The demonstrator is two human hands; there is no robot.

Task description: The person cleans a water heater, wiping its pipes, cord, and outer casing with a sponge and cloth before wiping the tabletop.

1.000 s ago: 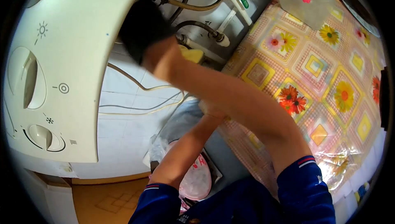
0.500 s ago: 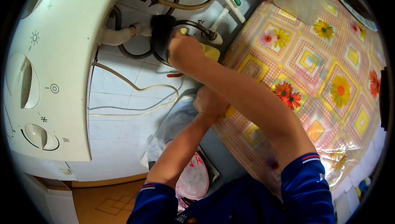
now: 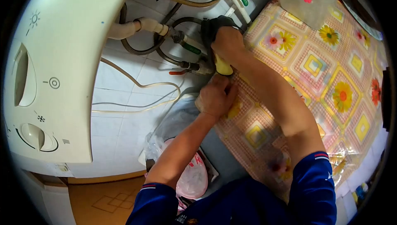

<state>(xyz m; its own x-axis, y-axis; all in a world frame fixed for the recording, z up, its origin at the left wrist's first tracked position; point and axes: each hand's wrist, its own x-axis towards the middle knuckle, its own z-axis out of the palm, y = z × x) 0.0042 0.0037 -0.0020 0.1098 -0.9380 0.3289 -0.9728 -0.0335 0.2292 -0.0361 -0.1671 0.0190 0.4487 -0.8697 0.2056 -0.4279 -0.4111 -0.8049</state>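
Frame right, one flowered tabletop (image 3: 322, 78); centre-left, one tiled wall (image 3: 144, 71). Right hand (image 3: 227, 43) grasping one dark object (image 3: 210, 30); left hand (image 3: 215, 97), grip indeterminable.

Home kitchen or utility corner, apparently: boiler (image 3: 58, 80), pipes (image 3: 178, 35), flowered tablecloth (image 3: 331, 72).
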